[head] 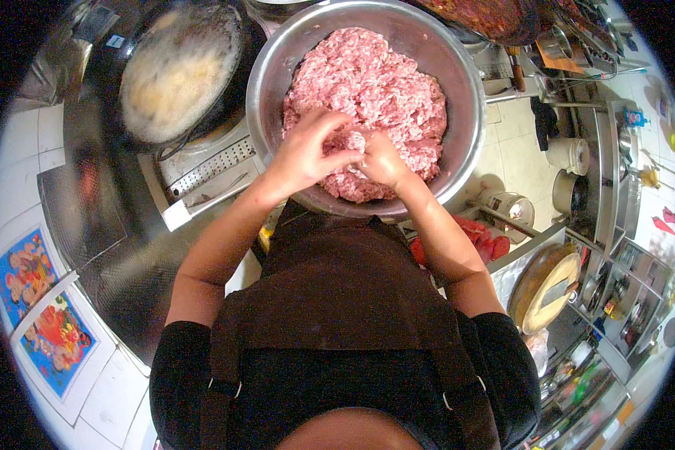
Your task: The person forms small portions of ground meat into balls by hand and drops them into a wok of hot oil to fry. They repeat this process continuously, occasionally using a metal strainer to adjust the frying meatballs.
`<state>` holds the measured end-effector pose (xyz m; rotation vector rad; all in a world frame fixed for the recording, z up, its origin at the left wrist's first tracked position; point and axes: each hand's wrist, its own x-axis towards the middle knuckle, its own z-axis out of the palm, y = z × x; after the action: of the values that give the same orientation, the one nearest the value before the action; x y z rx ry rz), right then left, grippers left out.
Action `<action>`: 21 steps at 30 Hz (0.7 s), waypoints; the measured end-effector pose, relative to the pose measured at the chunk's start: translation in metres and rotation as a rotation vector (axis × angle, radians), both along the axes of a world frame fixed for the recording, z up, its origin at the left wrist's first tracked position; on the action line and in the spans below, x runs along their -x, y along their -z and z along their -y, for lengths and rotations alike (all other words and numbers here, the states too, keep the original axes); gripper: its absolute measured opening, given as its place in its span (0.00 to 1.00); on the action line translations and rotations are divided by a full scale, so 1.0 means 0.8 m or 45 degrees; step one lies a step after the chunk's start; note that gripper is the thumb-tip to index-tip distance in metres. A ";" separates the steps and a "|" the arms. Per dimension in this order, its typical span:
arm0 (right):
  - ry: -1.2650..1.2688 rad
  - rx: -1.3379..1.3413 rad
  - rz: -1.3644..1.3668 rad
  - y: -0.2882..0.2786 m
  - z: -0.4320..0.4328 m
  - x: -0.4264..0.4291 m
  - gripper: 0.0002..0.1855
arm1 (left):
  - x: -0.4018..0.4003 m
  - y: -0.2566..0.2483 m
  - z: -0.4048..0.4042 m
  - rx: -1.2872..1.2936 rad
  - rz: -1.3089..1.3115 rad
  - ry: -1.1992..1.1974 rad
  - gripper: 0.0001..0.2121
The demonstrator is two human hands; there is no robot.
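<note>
A wide stainless steel bowl [462,101] in front of me holds a big mound of pink minced meat [365,73]. Both hands are over the near part of the mound. My right hand [381,160] is curled into a fist, with a small lump of minced meat [355,142] showing at its thumb side. My left hand [308,147] faces it in a C shape, thumb and fingers apart around the lump. Whether the left fingertips touch the lump is hard to tell. The meat inside the right fist is mostly hidden.
At the left, a wok [242,73] of foaming, steaming liquid sits beside a perforated metal strip [211,169]. A dark reddish pan of food [478,19] is at the upper right. A cleaver [557,291] lies on a round chopping block [531,304] at the right, near a white bucket [512,208].
</note>
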<state>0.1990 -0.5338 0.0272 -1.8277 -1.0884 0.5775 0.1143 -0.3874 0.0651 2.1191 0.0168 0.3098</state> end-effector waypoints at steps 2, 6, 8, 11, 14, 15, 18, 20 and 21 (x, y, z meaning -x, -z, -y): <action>-0.022 0.257 0.016 0.006 0.001 0.002 0.14 | -0.002 0.014 0.014 -0.027 0.047 -0.023 0.19; -0.099 0.322 -0.058 0.010 0.003 -0.002 0.13 | -0.008 0.043 0.009 0.070 -0.013 0.057 0.11; -0.088 0.367 -0.072 -0.001 0.004 -0.003 0.14 | -0.007 0.056 0.002 0.375 -0.297 0.037 0.08; -0.043 0.000 -0.619 0.020 0.013 0.002 0.15 | -0.008 0.066 -0.021 1.069 -0.519 0.057 0.04; 0.042 0.254 -0.483 0.067 0.041 -0.008 0.17 | -0.016 0.049 -0.076 1.569 -0.584 0.068 0.06; -0.005 0.327 -0.288 0.076 0.049 -0.007 0.23 | -0.023 0.035 -0.094 1.597 -0.496 -0.025 0.06; 0.000 0.833 -0.053 0.050 0.056 -0.013 0.22 | -0.048 0.019 -0.179 1.152 -0.381 -0.177 0.05; 0.111 0.980 -0.079 0.023 0.046 -0.014 0.20 | -0.063 0.033 -0.237 0.652 -0.422 -0.393 0.04; 0.190 0.849 0.127 0.027 0.047 -0.011 0.19 | -0.075 0.046 -0.265 0.338 -0.470 -0.522 0.04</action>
<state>0.2081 -0.5715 0.0055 -2.5090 -0.8659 0.8327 0.1740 -0.1758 0.0285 1.8682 0.6777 0.1406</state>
